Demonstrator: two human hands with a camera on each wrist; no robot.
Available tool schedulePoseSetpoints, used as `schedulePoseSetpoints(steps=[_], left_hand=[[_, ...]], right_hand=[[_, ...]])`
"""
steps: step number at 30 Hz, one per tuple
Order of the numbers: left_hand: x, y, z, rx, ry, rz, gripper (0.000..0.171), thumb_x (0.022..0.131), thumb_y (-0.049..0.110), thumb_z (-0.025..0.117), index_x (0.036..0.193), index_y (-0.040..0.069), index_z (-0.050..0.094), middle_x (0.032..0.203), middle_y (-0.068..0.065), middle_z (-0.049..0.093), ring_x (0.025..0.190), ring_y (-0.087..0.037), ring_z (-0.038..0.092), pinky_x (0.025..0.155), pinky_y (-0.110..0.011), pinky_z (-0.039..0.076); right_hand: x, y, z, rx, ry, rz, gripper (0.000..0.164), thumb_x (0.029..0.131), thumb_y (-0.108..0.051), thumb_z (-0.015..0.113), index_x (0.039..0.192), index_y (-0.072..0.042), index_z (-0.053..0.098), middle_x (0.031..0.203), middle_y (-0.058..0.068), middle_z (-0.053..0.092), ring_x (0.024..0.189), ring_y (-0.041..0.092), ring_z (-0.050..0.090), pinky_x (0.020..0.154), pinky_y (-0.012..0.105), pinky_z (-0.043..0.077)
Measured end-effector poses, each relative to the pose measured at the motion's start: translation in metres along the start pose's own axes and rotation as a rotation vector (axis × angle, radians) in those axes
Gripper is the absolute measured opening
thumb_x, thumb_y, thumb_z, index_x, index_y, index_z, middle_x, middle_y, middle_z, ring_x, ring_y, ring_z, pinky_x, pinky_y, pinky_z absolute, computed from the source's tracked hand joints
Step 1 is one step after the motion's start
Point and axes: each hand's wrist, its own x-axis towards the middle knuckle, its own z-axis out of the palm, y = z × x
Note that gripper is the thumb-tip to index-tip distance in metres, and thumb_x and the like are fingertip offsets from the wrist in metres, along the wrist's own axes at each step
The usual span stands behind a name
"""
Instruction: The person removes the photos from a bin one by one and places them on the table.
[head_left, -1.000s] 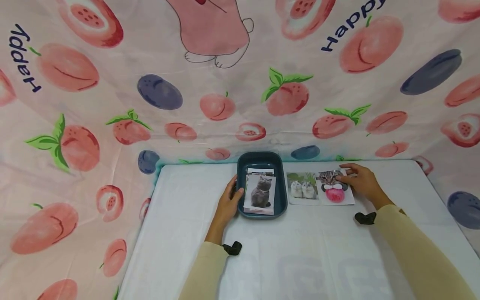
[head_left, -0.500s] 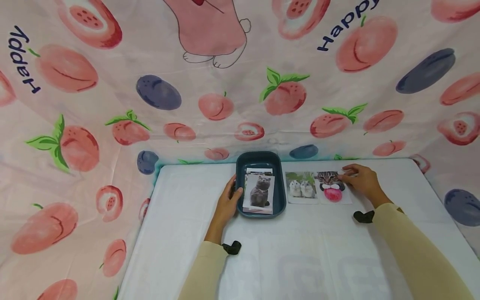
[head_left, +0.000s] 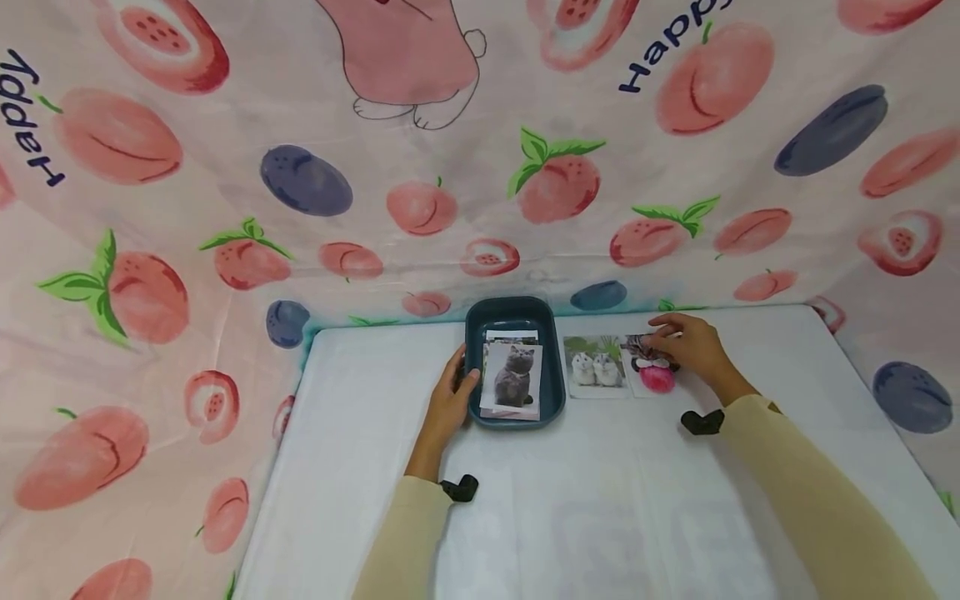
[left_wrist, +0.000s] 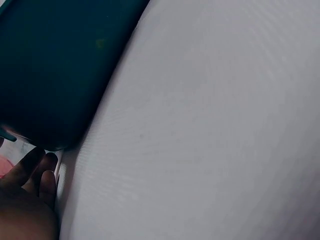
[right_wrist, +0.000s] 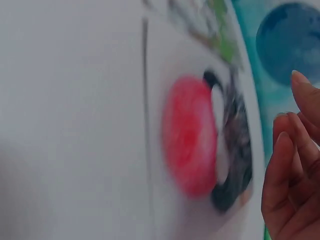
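Note:
A dark teal tray (head_left: 551,379) stands at the back of the white table. Inside lies a stack of photo cards, the top one showing a grey cat (head_left: 513,377). My left hand (head_left: 447,404) holds the tray's left side, thumb at the rim and fingers along the outer wall. To the right of the tray, a card with two small white animals (head_left: 596,367) lies beside a card of a tabby cat with a pink ball (head_left: 657,381). Over this second card hovers my right hand (head_left: 696,348), hiding part of it; its fingers (right_wrist: 280,172) are loosely bent with nothing between them.
The white-covered table (head_left: 570,500) meets a hanging pink cloth (head_left: 360,283) printed with fruit right behind the tray and cards. Each wrist carries a small black device, such as the one at the right sleeve (head_left: 702,422).
My right hand has come off the tabby cat card's right edge and shifted left and back over its upper part. The left hand stays at the tray. The head view has tilted slightly.

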Motion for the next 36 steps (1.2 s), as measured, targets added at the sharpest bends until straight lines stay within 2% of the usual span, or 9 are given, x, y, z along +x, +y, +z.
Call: schedulePoseSetpoints(steps=[3, 8, 10, 16, 20, 24, 27, 32, 36], left_hand=[[0.001, -0.001, 0.0, 0.001, -0.002, -0.001, 0.056, 0.103, 0.051, 0.055, 0.156, 0.046, 0.036, 0.163, 0.0, 0.04, 0.15, -0.025, 0.039, 0.124, -0.051, 0.028], [0.002, 0.0, 0.0, 0.008, -0.003, -0.002, 0.055, 0.103, 0.051, 0.054, 0.155, 0.048, 0.036, 0.163, 0.0, 0.04, 0.151, -0.024, 0.037, 0.125, -0.049, 0.028], [0.002, 0.0, 0.0, 0.004, -0.004, 0.005, 0.056, 0.103, 0.051, 0.055, 0.155, 0.047, 0.036, 0.162, -0.001, 0.041, 0.151, -0.024, 0.038, 0.125, -0.049, 0.028], [0.002, 0.0, -0.001, -0.007, -0.001, 0.004, 0.056, 0.102, 0.053, 0.055, 0.154, 0.049, 0.036, 0.161, 0.002, 0.042, 0.149, -0.024, 0.04, 0.124, -0.051, 0.03], [0.001, -0.001, 0.0, -0.013, 0.0, 0.006, 0.056, 0.102, 0.053, 0.055, 0.154, 0.049, 0.036, 0.161, 0.002, 0.043, 0.148, -0.025, 0.042, 0.123, -0.052, 0.031], [0.002, 0.0, 0.0, -0.011, -0.002, 0.003, 0.054, 0.103, 0.05, 0.055, 0.154, 0.05, 0.036, 0.16, 0.001, 0.043, 0.147, -0.025, 0.043, 0.123, -0.052, 0.032], [0.003, 0.001, 0.0, -0.008, 0.003, -0.001, 0.053, 0.104, 0.045, 0.055, 0.153, 0.05, 0.037, 0.16, 0.0, 0.044, 0.146, -0.026, 0.044, 0.122, -0.051, 0.033], [0.002, 0.001, 0.001, -0.021, -0.005, -0.002, 0.052, 0.105, 0.041, 0.055, 0.154, 0.047, 0.038, 0.159, -0.002, 0.046, 0.143, -0.027, 0.047, 0.12, -0.052, 0.037], [0.001, 0.001, 0.0, -0.034, -0.012, 0.005, 0.052, 0.105, 0.041, 0.055, 0.154, 0.046, 0.038, 0.157, -0.002, 0.048, 0.139, -0.027, 0.051, 0.117, -0.053, 0.04]], right_hand=[[0.001, -0.018, 0.006, 0.076, -0.051, -0.023, 0.055, 0.094, -0.037, 0.075, 0.137, -0.006, 0.061, 0.116, 0.021, 0.07, 0.08, 0.028, 0.071, 0.066, 0.035, 0.06], [0.005, -0.048, 0.018, 0.228, -0.15, -0.053, 0.059, 0.093, -0.04, 0.075, 0.14, -0.008, 0.059, 0.117, 0.018, 0.067, 0.081, 0.039, 0.063, 0.065, 0.043, 0.057], [0.007, -0.06, 0.024, 0.239, -0.177, -0.077, 0.058, 0.093, -0.042, 0.075, 0.139, -0.009, 0.059, 0.117, 0.015, 0.067, 0.084, 0.042, 0.061, 0.067, 0.043, 0.056], [0.013, -0.105, 0.044, 0.247, -0.279, -0.168, 0.049, 0.095, -0.037, 0.074, 0.135, -0.012, 0.063, 0.116, 0.012, 0.065, 0.103, 0.038, 0.066, 0.087, 0.045, 0.059], [0.019, -0.134, 0.055, 0.274, -0.351, -0.206, 0.053, 0.093, -0.039, 0.076, 0.136, -0.01, 0.063, 0.116, 0.012, 0.064, 0.108, 0.037, 0.067, 0.094, 0.047, 0.058], [0.03, -0.16, 0.07, 0.245, -0.394, -0.249, 0.054, 0.093, -0.037, 0.075, 0.135, -0.007, 0.063, 0.115, 0.013, 0.068, 0.109, 0.034, 0.066, 0.095, 0.045, 0.057], [0.04, -0.173, 0.087, 0.19, -0.403, -0.269, 0.05, 0.093, -0.035, 0.076, 0.132, -0.006, 0.066, 0.116, 0.01, 0.072, 0.107, 0.028, 0.067, 0.096, 0.044, 0.056], [0.054, -0.182, 0.112, 0.073, -0.436, -0.278, 0.049, 0.092, -0.036, 0.077, 0.13, -0.007, 0.068, 0.117, 0.007, 0.074, 0.108, 0.022, 0.068, 0.099, 0.042, 0.055], [0.061, -0.186, 0.125, -0.013, -0.492, -0.256, 0.053, 0.091, -0.042, 0.077, 0.131, -0.008, 0.068, 0.118, 0.007, 0.073, 0.107, 0.022, 0.067, 0.094, 0.04, 0.056]])
